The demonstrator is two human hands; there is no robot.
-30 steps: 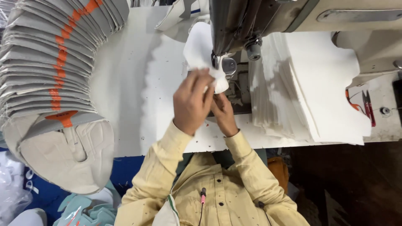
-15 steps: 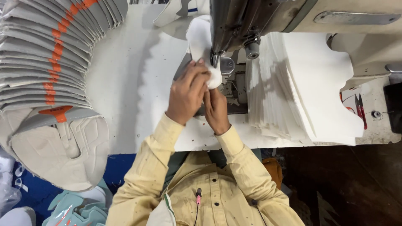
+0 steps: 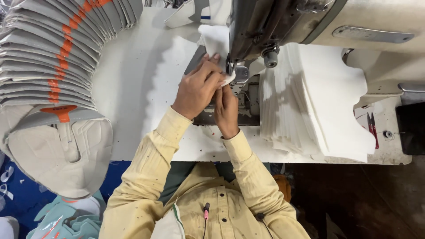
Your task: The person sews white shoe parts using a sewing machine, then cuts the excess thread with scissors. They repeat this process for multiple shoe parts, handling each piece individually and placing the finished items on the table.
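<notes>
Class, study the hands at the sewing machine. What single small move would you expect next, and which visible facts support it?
Probably a slight push of the white piece further under the presser foot. The left hand lies flat on the piece, the right hand pinches its near edge right at the foot, and most of the piece lies beyond the needle, so the near edge seems all that remains.
</notes>
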